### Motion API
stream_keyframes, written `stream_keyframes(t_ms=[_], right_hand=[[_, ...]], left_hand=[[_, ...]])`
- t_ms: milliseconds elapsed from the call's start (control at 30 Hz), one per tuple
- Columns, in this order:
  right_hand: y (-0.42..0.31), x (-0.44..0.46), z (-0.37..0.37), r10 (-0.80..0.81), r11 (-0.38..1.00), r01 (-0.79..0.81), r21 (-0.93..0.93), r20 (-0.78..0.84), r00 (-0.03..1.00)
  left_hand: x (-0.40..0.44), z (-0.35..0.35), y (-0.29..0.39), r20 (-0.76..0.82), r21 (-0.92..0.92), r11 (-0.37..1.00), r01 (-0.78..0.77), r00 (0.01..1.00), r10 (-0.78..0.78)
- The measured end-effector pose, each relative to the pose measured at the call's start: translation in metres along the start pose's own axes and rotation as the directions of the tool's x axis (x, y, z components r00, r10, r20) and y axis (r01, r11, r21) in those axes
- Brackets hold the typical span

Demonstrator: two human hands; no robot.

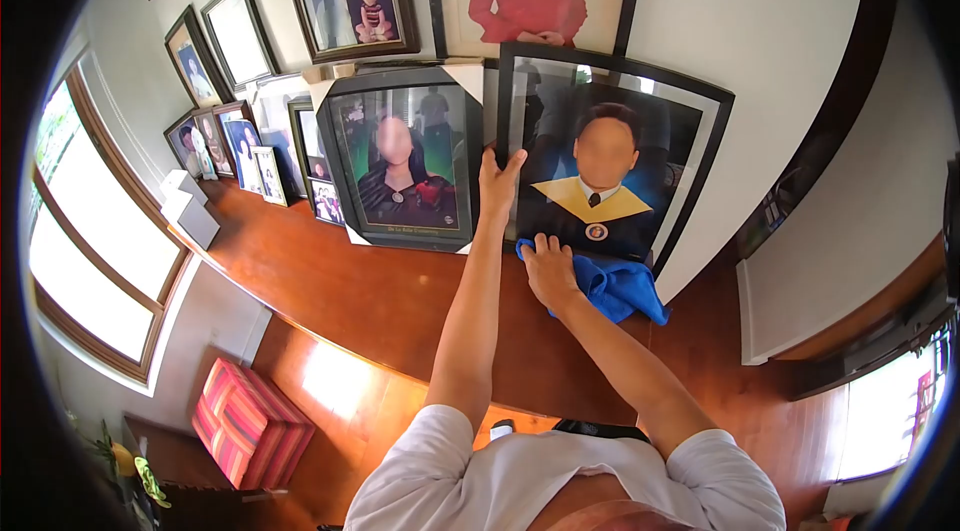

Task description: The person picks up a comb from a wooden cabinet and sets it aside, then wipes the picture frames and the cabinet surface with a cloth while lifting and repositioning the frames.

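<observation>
Tabletop (400, 281) broad leftward; left hand (498, 179) clamped on edge of black-framed portrait (605, 159), right hand (551, 271) clutching blue cloth (620, 291)

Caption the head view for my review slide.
Left hand holds the side of a black-framed portrait; right hand works at its lower edge with a blue cloth.

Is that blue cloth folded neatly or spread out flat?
Neither: the cloth is bunched up, with loose creases showing beside the right hand.

A framed portrait (607, 189) stands behind the cloth (612, 289).
</observation>
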State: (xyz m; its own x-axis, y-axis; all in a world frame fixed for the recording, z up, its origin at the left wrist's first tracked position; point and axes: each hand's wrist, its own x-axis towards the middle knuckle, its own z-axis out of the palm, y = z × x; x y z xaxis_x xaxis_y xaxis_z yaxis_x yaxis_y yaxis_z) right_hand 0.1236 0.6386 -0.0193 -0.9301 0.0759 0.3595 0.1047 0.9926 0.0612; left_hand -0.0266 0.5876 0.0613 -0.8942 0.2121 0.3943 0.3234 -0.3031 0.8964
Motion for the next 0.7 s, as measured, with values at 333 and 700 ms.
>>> stream_keyframes(t_ms=[333,700], right_hand=[[0.055,-0.046,-0.015,0.065,0.996,-0.064,-0.069,0.017,0.998],[0.152,-0.125,-0.036,0.253,0.958,-0.256,-0.126,-0.044,0.967]], left_hand=[[-0.004,0.001,0.004,0.0,-0.026,1.0,-0.017,1.0,0.017],[-0.006,-0.001,0.009,0.036,-0.048,0.999,0.023,0.999,-0.022]])
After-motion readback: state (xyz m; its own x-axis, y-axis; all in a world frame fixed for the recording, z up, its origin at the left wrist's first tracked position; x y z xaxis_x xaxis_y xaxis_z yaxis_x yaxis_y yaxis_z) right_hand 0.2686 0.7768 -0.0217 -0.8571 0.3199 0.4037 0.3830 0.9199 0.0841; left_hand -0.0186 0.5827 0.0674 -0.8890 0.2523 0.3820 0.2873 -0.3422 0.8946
